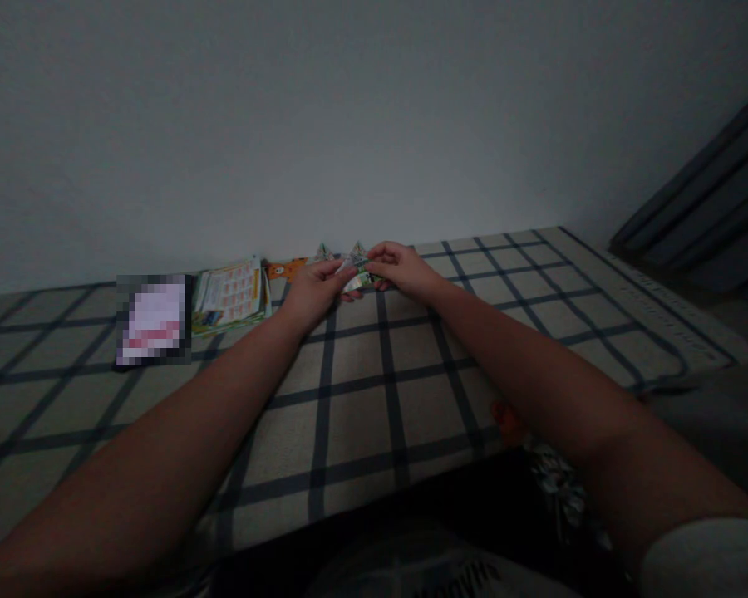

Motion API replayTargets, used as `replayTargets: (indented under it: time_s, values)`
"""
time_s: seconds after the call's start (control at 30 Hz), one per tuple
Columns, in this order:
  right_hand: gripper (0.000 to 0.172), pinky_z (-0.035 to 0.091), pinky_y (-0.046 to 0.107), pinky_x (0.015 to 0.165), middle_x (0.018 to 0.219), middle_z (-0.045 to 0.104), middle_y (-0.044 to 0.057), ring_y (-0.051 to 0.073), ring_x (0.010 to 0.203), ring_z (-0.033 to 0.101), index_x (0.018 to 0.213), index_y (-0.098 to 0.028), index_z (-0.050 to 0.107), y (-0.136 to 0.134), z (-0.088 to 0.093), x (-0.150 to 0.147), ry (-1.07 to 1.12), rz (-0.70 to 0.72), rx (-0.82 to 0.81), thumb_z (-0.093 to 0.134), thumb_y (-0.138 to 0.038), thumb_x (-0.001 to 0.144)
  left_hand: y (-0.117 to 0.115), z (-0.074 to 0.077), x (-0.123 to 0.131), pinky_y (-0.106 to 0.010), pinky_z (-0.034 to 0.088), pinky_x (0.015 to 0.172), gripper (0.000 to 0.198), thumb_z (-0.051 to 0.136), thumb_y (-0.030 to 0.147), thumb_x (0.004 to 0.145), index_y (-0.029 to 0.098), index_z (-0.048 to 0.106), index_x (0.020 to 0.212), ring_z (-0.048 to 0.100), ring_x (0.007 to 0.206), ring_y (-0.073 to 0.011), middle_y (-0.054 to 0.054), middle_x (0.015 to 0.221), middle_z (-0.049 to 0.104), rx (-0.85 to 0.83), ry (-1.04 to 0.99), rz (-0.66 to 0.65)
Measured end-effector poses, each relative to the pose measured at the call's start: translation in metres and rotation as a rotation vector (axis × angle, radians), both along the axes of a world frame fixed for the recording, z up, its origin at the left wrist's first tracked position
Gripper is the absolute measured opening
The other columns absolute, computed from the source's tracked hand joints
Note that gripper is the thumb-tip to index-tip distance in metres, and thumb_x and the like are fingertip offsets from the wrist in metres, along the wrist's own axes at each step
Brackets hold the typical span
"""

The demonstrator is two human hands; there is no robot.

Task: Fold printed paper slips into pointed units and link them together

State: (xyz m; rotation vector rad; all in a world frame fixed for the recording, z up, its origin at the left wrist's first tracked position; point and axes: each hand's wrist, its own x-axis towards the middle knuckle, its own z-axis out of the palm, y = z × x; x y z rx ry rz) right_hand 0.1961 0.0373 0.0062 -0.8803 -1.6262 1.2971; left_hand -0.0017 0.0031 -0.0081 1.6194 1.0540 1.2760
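Both hands meet over the far middle of the cloth-covered table, close to the wall. Between them is a small piece of folded printed paper [361, 280], green and white. My left hand [315, 291] grips its left side, thumb on top. At the opposite side my right hand [399, 267] pinches the paper between thumb and fingers. Just behind the fingers stand pointed folded paper shapes [322, 250], partly hidden by the hands. Whether these tips join the held piece, I cannot tell.
Left of my hands lies a stack of printed sheets [229, 295], with a pixelated device-like object [155, 320] beside it. An orange item with a printed animal face [285, 270] lies behind my left hand. A checked cloth [361, 390] covers the table. A dark curtain [711, 183] hangs at right.
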Motion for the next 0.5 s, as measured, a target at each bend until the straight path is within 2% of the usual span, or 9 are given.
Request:
replayTargets:
  time_s: [0.23,0.4,0.5]
  values:
    - [0.015,0.056,0.020,0.057,0.071,0.065,-0.003,0.009,0.059,0.060,0.081,-0.017,0.064,-0.0003,0.0036,0.0009,0.018,-0.058,0.023,0.074,-0.009,0.088,-0.0016,0.0006,0.0013,-0.028,0.063,0.061,0.051,0.089,0.063,0.073,0.015,0.081,0.090,0.074,0.065,-0.0183,-0.006,0.080,0.078,-0.028,-0.036,0.010]
    - [0.015,0.056,0.018,0.056,0.071,0.066,-0.003,0.008,0.057,0.060,0.082,-0.017,0.065,0.0018,0.0039,0.0009,0.059,-0.078,-0.001,0.075,-0.009,0.088,-0.0012,-0.0002,0.0021,-0.032,0.065,0.070,0.048,0.086,0.052,0.083,0.014,0.080,0.112,0.074,0.072,-0.0180,-0.008,0.099,0.081,-0.070,-0.142,-0.002]
    - [0.013,0.056,0.018,0.055,0.074,0.069,-0.002,0.007,0.057,0.060,0.084,-0.017,0.067,0.0029,0.0031,0.0010,0.074,-0.090,-0.050,0.076,-0.009,0.089,-0.0021,0.0012,0.0025,-0.031,0.065,0.072,0.043,0.084,0.043,0.087,0.013,0.078,0.117,0.073,0.072,-0.0166,-0.007,0.098,0.081,-0.104,-0.141,-0.021]
